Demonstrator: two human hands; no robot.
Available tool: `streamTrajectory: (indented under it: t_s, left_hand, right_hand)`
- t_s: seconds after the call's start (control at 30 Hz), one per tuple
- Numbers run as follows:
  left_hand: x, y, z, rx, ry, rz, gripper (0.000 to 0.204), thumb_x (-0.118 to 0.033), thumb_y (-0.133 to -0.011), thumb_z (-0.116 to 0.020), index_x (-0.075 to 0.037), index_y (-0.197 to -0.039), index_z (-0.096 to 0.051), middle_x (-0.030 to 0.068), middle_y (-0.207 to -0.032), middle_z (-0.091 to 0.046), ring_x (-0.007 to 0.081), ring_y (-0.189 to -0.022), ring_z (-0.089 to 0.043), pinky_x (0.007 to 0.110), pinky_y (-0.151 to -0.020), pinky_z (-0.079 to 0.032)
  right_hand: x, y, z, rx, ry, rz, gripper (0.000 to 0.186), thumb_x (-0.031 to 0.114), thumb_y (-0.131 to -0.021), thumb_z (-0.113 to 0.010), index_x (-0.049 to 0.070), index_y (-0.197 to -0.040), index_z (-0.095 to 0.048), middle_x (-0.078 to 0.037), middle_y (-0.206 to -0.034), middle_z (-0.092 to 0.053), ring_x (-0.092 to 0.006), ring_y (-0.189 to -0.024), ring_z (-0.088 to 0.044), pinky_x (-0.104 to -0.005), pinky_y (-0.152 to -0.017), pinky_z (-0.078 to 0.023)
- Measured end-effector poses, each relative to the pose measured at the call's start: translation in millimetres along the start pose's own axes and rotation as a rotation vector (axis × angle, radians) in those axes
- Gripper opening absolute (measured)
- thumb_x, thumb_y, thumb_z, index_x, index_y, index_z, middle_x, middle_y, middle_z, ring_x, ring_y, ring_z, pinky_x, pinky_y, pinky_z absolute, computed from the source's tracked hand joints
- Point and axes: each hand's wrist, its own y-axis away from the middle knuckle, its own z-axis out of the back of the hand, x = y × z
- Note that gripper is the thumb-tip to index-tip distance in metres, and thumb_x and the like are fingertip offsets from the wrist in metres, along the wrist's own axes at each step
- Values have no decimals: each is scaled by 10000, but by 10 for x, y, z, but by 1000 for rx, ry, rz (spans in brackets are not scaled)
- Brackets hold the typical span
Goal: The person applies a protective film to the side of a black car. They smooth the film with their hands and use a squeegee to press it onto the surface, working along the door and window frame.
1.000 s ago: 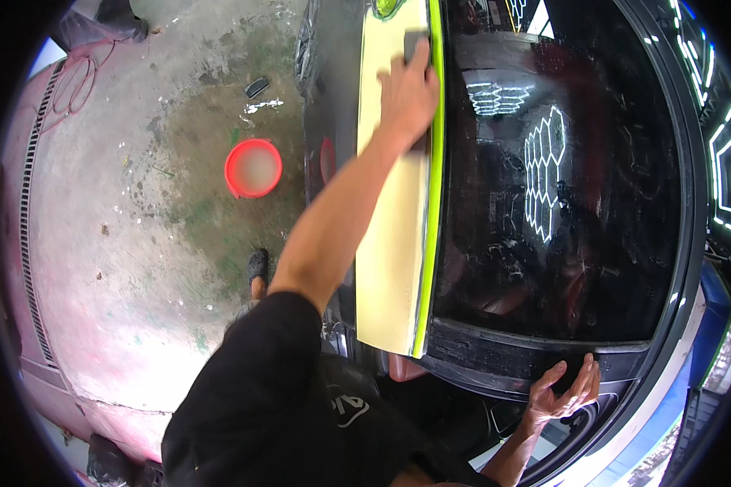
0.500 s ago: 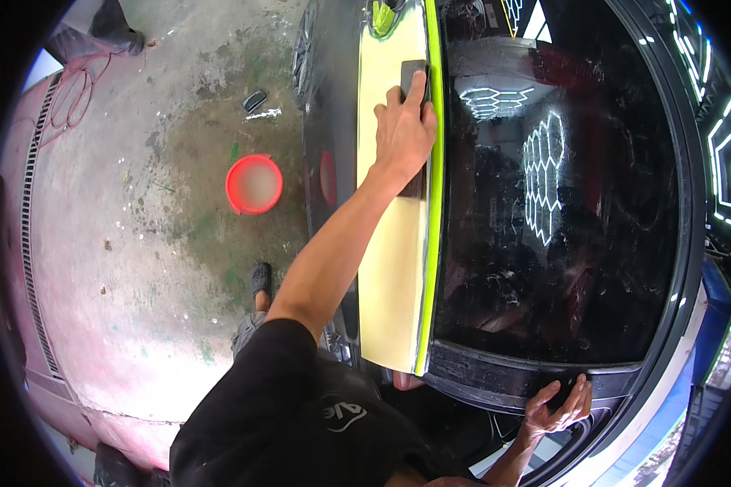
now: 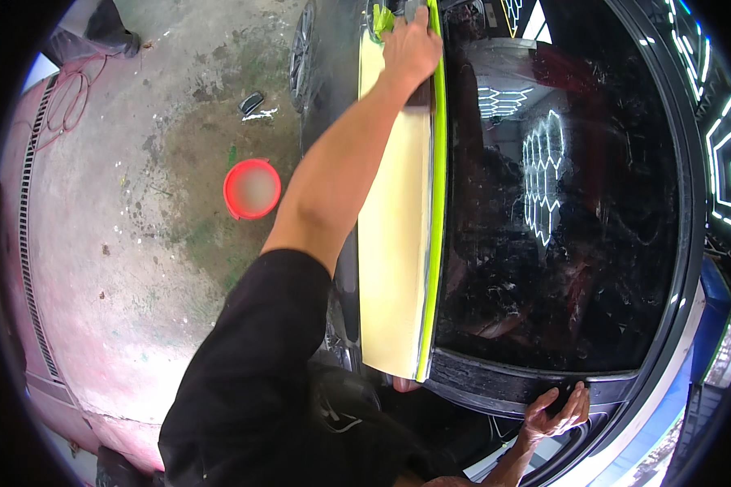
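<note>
My left hand (image 3: 414, 53) is closed over a long dark sanding block (image 3: 419, 96), pressed flat on the upper part of a pale yellow car panel (image 3: 394, 243). The block's lower end shows below the wrist; the hand covers its middle. Bright green tape (image 3: 441, 162) runs down the panel's right edge. Crumpled green tape (image 3: 381, 23) fills a recess left of my fingers. At the lower right, my right hand (image 3: 554, 418) rests with fingers apart on the black window trim (image 3: 495, 383), holding nothing.
A dark car window (image 3: 560, 284) lies right of the panel, reflecting hexagonal lights. On the wet concrete floor stand a red bucket (image 3: 228, 191) of cloudy water and a small dark object (image 3: 252, 102). A reddish hose (image 3: 75, 105) coils beside a drain grate (image 3: 29, 211).
My left hand has slid the sanding block up along the panel, away from me, to near the taped recess. My right hand stays in place on the trim.
</note>
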Motion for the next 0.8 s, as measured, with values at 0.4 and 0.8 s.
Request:
streamTrajectory:
  t_s: [0.4, 0.8]
  left_hand:
    - [43, 200, -25, 30, -39, 6, 538, -221, -1001, -581, -101, -1513, -466, 367, -1207, -616, 609, -1086, -597, 652, -915, -526]
    - [-62, 623, -11, 67, -39, -5, 536, -238, -1011, -571, -101, -1513, -443, 394, -1216, -604, 636, -1014, -611, 679, -887, -528]
  right_hand:
    - [-15, -2, 58, 13, 30, 26, 482, 106, -964, -626, -31, -1418, -540, -194, -1296, -684, -365, -1204, -603, -507, -1031, -468]
    - [-32, 21, 102, 44, 63, 4, 477, 111, -964, -633, -24, -1413, -543, -192, -1298, -679, -369, -1220, -592, -516, -1034, -463]
